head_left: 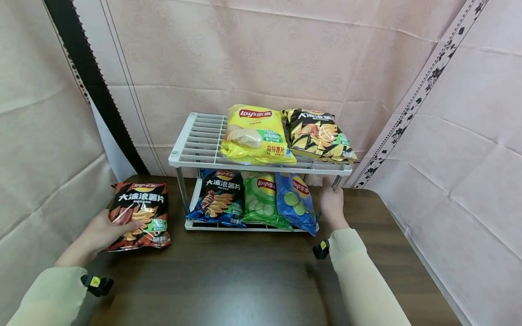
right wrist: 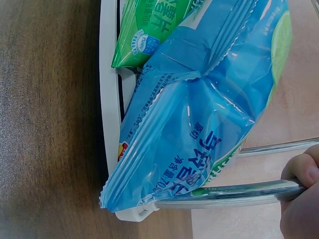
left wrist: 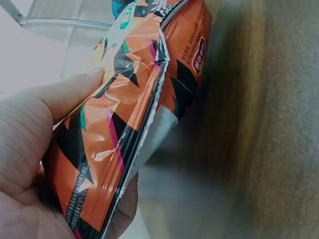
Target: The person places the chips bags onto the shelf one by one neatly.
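Observation:
At the left of the head view, my left hand (head_left: pixel 99 233) holds a red-orange and black bag of potato chips (head_left: pixel 157 206) by its side. The left wrist view shows the thumb across one face of the bag and fingers behind it, with the sealed edge facing the camera. My right hand (head_left: pixel 331 206) grips a chrome post (right wrist: pixel 249 193) at the right front of a white two-tier rack (head_left: pixel 200 140). Beside that hand, a blue chip bag (head_left: pixel 295 201) leans out at the right end of the lower shelf and overlaps the post's foot in the right wrist view.
On the top shelf lie a yellow chip bag (head_left: pixel 254 140) and a black-and-gold one (head_left: pixel 316 136). A dark blue bag (head_left: pixel 220 199) and a green bag (head_left: pixel 264 201) share the lower shelf. Pale cloth (head_left: pixel 285 54) hangs around the dark wooden table (head_left: pixel 228 280).

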Demonstrator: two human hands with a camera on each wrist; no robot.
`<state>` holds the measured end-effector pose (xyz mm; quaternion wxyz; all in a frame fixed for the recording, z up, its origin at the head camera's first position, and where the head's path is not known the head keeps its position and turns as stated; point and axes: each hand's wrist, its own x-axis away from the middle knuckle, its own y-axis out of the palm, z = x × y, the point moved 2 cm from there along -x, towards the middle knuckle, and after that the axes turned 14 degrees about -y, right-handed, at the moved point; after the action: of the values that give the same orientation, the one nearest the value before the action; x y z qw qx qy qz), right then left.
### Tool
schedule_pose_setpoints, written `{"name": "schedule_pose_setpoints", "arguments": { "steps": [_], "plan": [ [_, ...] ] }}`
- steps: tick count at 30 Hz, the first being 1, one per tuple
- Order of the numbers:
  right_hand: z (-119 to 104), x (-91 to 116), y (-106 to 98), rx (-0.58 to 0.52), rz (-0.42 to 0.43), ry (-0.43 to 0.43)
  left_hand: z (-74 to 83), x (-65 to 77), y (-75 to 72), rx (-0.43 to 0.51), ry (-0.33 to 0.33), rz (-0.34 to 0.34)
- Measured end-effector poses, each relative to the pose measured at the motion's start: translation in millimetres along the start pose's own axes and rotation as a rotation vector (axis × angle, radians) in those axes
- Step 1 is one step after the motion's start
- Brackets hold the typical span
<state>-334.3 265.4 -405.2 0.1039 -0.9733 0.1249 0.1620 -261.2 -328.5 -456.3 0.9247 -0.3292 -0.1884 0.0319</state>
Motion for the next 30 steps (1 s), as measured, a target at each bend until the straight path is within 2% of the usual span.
{"name": "schedule_pose_setpoints", "arguments": {
  "steps": [4, 13, 19, 23, 27, 30],
  "plan": [
    [0.5, 0.6, 0.5, 0.014, 0.010, -0.005, 3.2, 3.5, -4.3, 0.016, 0.012, 0.006],
    [1.6, -1.3, 0.4, -0.014, -0.001, 0.009, 21.7, 15.9, -26.3, 0.080, 0.058, 0.088],
    [0.6, -1.8, -0.9, -0.021, 0.000, 0.020, 41.3, 26.9, -40.3, 0.091, 0.046, 0.171],
    [1.2, -1.3, -0.4, -0.013, 0.007, 0.017, 50.3, 34.1, -48.3, 0.088, 0.080, 0.234],
    [1.5, -0.6, 0.2, -0.008, 0.010, 0.016, 55.5, 41.3, -53.8, 0.149, 0.102, 0.290],
    [1.3, 0.0, 0.4, -0.006, 0.012, 0.006, 60.6, 46.2, -55.8, 0.239, 0.079, 0.322]
  ]
}}
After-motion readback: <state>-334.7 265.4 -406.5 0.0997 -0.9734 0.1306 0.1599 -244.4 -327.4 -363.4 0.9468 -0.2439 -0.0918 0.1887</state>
